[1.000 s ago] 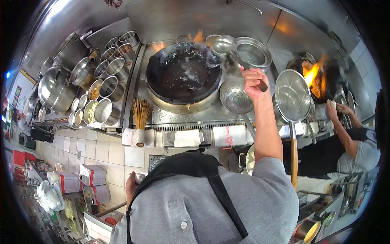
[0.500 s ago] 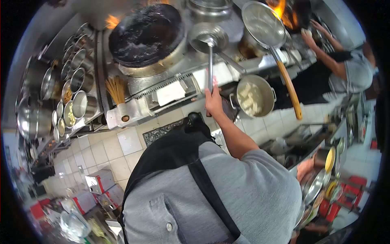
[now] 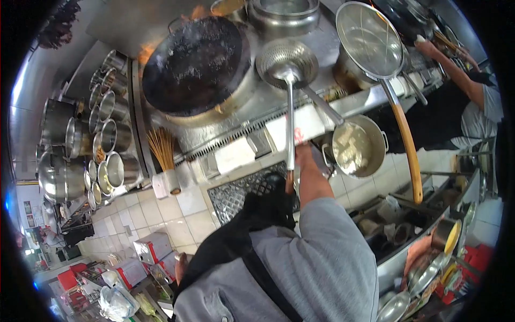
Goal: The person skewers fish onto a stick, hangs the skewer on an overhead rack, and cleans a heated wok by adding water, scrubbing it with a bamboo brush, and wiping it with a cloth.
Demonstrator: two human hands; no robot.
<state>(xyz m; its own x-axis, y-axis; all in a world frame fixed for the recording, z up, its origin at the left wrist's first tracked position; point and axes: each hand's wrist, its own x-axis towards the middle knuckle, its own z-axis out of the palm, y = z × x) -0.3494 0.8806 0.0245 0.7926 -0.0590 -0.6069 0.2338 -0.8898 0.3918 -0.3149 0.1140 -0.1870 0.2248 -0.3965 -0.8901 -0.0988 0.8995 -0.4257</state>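
My right hand (image 3: pixel 303 153) is just right of a long metal ladle's handle, at the stove's front edge. Its fingers are largely hidden, so whether they grip the handle cannot be made out. The ladle (image 3: pixel 290 121) has its bowl over a perforated skimmer (image 3: pixel 273 53), and its wooden end points towards me. My left hand (image 3: pixel 181 264) shows only in part beside the black apron at the lower left; its fingers and anything in them are hidden. Left of the skimmer, a big black wok (image 3: pixel 196 67) holds dark, bubbling liquid.
Right of my arm stands a pot (image 3: pixel 358 146) with pale pieces in liquid. Above it lies a wire strainer (image 3: pixel 370 40) with a wooden handle. A bamboo brush (image 3: pixel 162 153) and metal containers (image 3: pixel 120 169) are at left. A co-worker's arm (image 3: pixel 453 70) is at right.
My view has shifted. Earlier, my right hand held the ladle near the back of the stove, then drew it towards me; now the hand appears to the right of the handle.
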